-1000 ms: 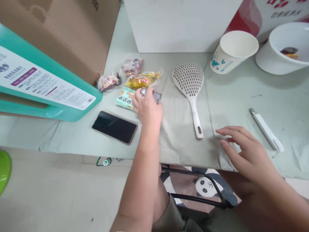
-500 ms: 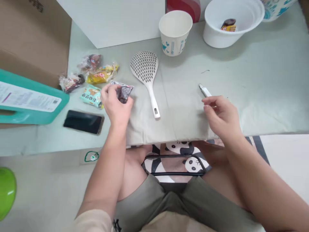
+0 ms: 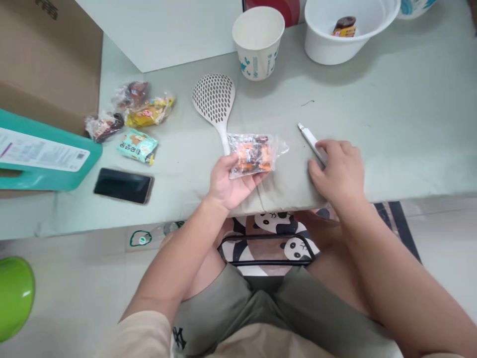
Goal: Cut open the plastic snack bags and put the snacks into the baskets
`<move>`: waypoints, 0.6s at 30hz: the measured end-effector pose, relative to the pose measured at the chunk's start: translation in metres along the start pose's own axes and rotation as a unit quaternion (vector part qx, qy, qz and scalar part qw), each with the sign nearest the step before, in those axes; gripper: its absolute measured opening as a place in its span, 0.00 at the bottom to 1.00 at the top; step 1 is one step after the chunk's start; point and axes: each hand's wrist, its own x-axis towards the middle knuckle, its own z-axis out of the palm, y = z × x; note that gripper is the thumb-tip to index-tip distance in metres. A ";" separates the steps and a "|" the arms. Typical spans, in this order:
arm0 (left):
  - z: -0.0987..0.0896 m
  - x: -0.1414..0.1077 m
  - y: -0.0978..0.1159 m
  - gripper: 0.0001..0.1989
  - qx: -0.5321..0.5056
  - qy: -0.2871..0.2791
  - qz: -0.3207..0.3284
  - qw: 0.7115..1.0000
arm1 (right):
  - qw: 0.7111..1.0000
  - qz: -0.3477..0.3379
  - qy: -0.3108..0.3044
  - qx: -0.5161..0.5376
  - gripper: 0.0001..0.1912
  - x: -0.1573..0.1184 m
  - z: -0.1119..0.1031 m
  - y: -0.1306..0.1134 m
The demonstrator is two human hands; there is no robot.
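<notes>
My left hand (image 3: 231,186) is closed on a clear-wrapped snack packet (image 3: 255,155) with orange and dark printing, pinched between thumb and fingers above the table's front part. The packet covers much of the handle of a white slotted skimmer (image 3: 214,97). My right hand (image 3: 337,169) has its thumb and fingers around the near end of a slim white tool with a metallic tip (image 3: 311,141). That tool points away to the left, and its exact kind I cannot tell. Several wrapped snacks lie at the left, among them a yellow packet (image 3: 149,112) and a mint-green packet (image 3: 137,145).
A black phone (image 3: 123,186) lies near the front edge at left, beside a teal container (image 3: 84,166) and a cardboard box (image 3: 48,64). Behind stand a paper cup (image 3: 258,59) and a white bowl (image 3: 328,52) with a small wrapped snack (image 3: 343,31) inside.
My left hand has moved right from the snack pile with the dark packet, now turned so its orange printing faces up. My right hand has shifted slightly, lower over the white tool.
</notes>
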 end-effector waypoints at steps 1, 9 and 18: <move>0.001 0.002 -0.002 0.24 -0.006 0.000 -0.008 1.000 | 1.000 0.003 -0.015 -0.006 0.19 0.002 0.001 -0.001; 0.003 0.017 -0.004 0.17 -0.024 0.008 -0.018 1.000 | 0.936 0.099 -0.063 0.332 0.09 0.007 -0.002 -0.034; 0.001 0.018 -0.012 0.24 -0.020 -0.066 -0.035 0.997 | 0.902 0.079 -0.093 0.414 0.14 0.002 0.009 -0.066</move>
